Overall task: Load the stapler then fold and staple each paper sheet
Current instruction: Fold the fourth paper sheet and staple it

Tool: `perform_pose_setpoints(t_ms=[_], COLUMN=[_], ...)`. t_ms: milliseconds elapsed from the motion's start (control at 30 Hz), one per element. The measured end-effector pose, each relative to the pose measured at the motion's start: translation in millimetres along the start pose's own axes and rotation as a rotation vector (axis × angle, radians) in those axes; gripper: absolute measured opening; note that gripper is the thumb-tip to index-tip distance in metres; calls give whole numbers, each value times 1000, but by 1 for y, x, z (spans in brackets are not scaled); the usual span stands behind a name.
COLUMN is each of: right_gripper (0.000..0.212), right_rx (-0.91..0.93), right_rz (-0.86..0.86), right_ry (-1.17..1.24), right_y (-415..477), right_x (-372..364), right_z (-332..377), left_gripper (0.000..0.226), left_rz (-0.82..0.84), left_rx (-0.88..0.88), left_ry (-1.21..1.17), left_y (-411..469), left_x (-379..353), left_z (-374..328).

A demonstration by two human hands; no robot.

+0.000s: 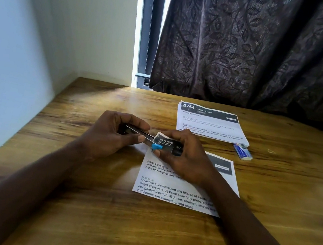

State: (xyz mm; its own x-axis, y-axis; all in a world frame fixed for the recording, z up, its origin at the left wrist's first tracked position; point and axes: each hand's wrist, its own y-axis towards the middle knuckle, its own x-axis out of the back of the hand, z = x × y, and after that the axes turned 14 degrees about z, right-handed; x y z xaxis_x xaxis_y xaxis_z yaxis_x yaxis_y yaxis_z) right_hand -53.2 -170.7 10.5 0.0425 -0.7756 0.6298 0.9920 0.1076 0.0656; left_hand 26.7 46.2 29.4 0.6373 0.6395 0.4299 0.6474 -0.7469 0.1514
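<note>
My left hand grips a small stapler with a metal top and a blue tip, held just above the table. Its blue end meets the folded top-left corner of a printed sheet marked 2727. My right hand pinches that folded corner against the stapler's mouth, and covers the middle of the sheet. The rest of the sheet lies flat on the wooden table.
A stack of printed sheets marked 2764 lies at the back right. A small blue and white staple box sits beside its near corner. A white wall runs along the left, and a dark curtain hangs behind the table.
</note>
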Motion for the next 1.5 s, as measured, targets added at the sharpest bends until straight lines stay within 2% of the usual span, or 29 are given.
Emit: perform_pose_setpoints(t_ms=[167, 267, 367, 467, 633, 700, 833, 933, 1033, 1100, 1167, 1233, 1333, 1433, 1500], right_gripper=[47, 61, 73, 69, 37, 31, 22, 17, 16, 16, 18, 22, 35, 49, 51], right_rx=[0, 0, 31, 62, 97, 98, 127, 199, 289, 339, 345, 318, 159, -50, -96], right_rz=[36, 1, -3, -5, -81, -109, -162, -236, -324, -384, -443, -544, -779, -940, -877], right_ry=[58, -69, -55, -31, -11, -15, -10, -27, -57, -90, -186, -385, -598, -487, -208], right_y=[-2, 0, 1, 0, -4, -3, -4, -8, -14, -19, -23, -29, -44, -63, -73], right_x=[2, -2, 0, 4, 5, 6, 6, 7, 8, 10, 14, 22, 43, 71, 90], right_z=[0, -2, -6, -5, 0, 1, 1, 4, 10, 12, 13, 11, 11, -4, -19], left_gripper=[23, 27, 36, 33, 35, 41, 36, 49, 41, 27, 16, 17, 13, 11, 12], left_rz=[36, 50, 23, -24, -92, -71, -36, -89, -9, 54, -10, -97, -234, -374, -459], left_rx=[-15, -11, -1, -2, 16, 19, 32, -34, -115, -117, -124, -111, -138, -177, -191], left_ry=[110, 82, -29, -24, 247, 314, 597, 729, 584, 519, 502, 444, 372, 240, 183], left_y=[2, 2, 1, 0, 0, -2, -5, -8, -12, -12, -10, -8, -3, 9, 23], left_x=[-2, 0, 4, 10, 24, 24, 14, 2, -23, -41, -54, -63, -70, -72, -73], left_z=[0, 4, 6, 8, 14, 15, 11, -2, -22, -31, -33, -37, -45, -55, -60])
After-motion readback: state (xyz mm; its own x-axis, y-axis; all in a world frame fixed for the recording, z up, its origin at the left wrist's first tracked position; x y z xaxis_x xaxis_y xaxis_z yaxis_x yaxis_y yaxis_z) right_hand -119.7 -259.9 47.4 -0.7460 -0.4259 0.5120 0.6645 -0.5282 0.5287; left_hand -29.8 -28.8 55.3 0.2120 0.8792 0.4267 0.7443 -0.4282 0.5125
